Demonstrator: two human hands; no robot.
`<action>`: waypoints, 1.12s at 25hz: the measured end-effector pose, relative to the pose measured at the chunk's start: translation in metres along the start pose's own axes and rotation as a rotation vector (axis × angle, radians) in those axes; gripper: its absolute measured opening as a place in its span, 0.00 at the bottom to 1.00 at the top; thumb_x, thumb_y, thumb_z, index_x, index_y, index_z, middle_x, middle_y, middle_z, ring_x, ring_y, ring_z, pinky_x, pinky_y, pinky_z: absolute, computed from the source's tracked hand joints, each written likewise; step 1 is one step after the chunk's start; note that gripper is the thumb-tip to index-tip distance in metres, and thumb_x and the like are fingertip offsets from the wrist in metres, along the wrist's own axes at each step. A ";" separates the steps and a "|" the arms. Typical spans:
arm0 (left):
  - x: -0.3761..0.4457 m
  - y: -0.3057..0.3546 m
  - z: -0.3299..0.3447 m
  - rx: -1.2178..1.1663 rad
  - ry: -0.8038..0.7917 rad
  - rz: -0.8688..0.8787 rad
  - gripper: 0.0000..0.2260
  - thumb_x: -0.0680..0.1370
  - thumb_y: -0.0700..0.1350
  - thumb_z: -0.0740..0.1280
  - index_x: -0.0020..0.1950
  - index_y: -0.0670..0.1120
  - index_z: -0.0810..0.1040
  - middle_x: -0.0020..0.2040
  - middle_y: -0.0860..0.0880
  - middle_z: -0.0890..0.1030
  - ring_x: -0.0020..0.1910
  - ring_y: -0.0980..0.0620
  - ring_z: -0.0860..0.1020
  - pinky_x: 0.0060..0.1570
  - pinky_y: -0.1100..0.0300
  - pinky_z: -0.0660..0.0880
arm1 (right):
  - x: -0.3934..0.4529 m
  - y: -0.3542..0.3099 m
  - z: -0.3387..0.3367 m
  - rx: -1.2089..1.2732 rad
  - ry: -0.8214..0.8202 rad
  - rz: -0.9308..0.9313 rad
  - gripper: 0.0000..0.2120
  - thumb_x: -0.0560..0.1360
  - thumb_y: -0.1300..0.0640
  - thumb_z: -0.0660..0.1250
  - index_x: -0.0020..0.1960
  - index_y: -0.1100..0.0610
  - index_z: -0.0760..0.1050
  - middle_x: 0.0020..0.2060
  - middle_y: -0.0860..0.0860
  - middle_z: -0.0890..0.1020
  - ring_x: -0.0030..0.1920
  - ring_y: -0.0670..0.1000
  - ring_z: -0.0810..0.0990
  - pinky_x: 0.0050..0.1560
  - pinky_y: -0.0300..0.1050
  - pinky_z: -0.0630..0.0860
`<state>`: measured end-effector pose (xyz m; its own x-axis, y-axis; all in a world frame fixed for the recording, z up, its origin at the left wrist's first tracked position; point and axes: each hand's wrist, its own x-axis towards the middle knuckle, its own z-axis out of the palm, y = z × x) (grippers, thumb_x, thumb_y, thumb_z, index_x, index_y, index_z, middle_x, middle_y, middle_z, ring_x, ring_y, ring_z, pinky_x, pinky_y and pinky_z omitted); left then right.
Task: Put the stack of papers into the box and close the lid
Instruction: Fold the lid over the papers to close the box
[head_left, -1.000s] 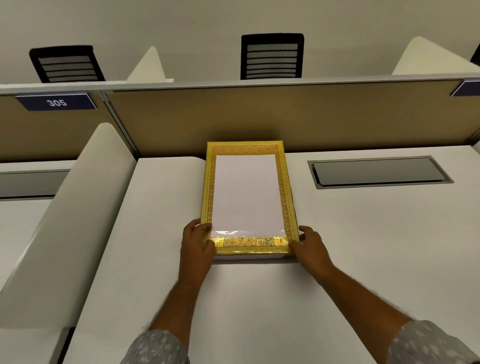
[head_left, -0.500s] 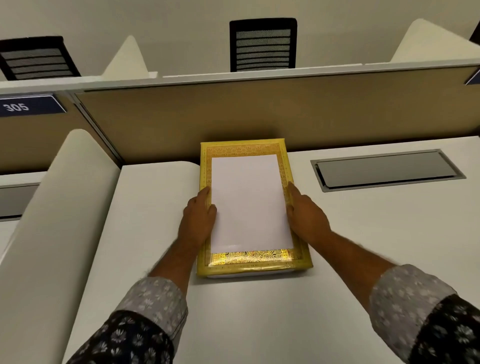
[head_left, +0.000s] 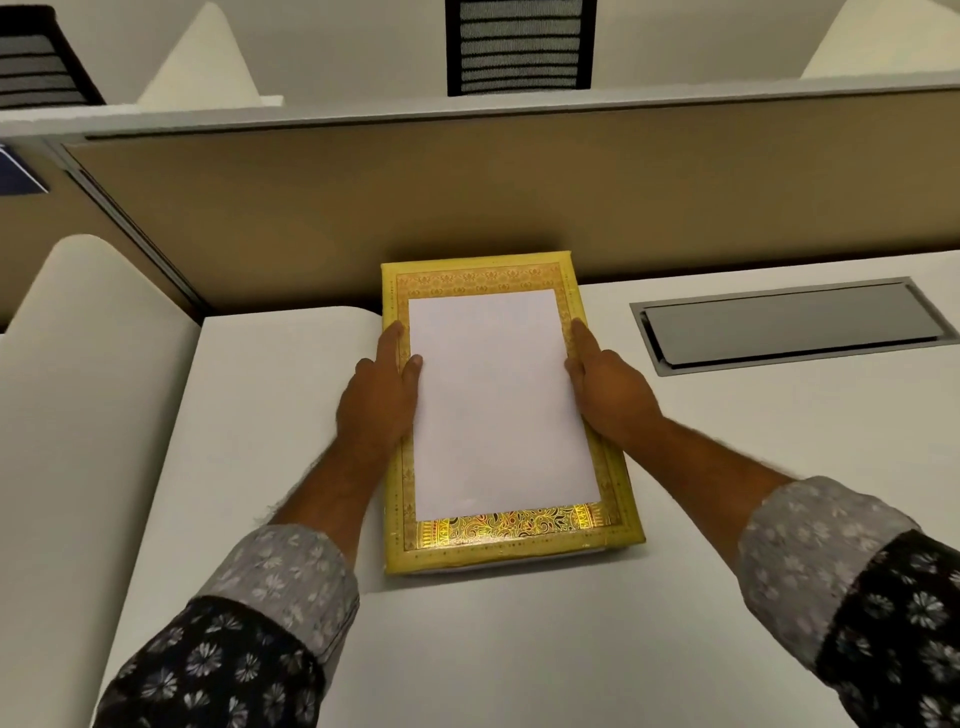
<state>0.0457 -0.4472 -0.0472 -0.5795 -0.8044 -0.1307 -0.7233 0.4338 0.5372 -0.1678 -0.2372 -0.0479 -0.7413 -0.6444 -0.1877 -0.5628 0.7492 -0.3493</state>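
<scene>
A flat gold box (head_left: 511, 545) with an ornate patterned lid lies shut on the white desk (head_left: 467, 649), its far end against the partition. A stack of white papers (head_left: 498, 405) rests on top of the lid. My left hand (head_left: 376, 405) lies flat on the lid's left border, thumb touching the stack's left edge. My right hand (head_left: 613, 395) lies on the right border, fingers stretched along the stack's right edge. Neither hand has lifted anything.
A tan partition (head_left: 467, 197) closes off the desk's far side. A grey metal cable hatch (head_left: 789, 325) is set in the desk to the right. A white curved divider (head_left: 88, 389) stands on the left. Black chairs (head_left: 519, 47) stand beyond the partition.
Both hands moved from the box's near corners forward along its sides to the middle of the paper stack. The camera moved closer and tilted down.
</scene>
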 end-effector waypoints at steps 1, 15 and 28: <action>0.001 0.000 0.000 -0.006 0.008 0.007 0.28 0.85 0.63 0.52 0.84 0.59 0.53 0.65 0.38 0.80 0.61 0.36 0.81 0.60 0.41 0.80 | 0.000 0.002 0.002 0.012 0.014 -0.004 0.30 0.87 0.42 0.48 0.86 0.47 0.46 0.57 0.61 0.81 0.48 0.59 0.83 0.48 0.52 0.78; 0.012 0.002 0.011 -0.194 0.077 -0.038 0.26 0.86 0.57 0.58 0.84 0.57 0.58 0.73 0.38 0.73 0.71 0.36 0.73 0.68 0.41 0.73 | -0.001 0.005 0.004 0.307 0.074 -0.033 0.27 0.88 0.46 0.53 0.86 0.47 0.54 0.69 0.61 0.78 0.65 0.63 0.80 0.66 0.58 0.77; 0.020 0.005 0.022 0.123 0.040 -0.047 0.28 0.86 0.60 0.55 0.85 0.55 0.55 0.67 0.38 0.72 0.66 0.36 0.75 0.63 0.41 0.77 | 0.026 -0.003 -0.001 -0.030 -0.142 0.074 0.30 0.86 0.37 0.46 0.86 0.39 0.43 0.74 0.62 0.68 0.70 0.66 0.74 0.69 0.65 0.76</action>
<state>0.0225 -0.4525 -0.0651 -0.5300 -0.8397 -0.1185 -0.7913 0.4395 0.4250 -0.1854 -0.2559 -0.0504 -0.7230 -0.6010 -0.3406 -0.5210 0.7982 -0.3024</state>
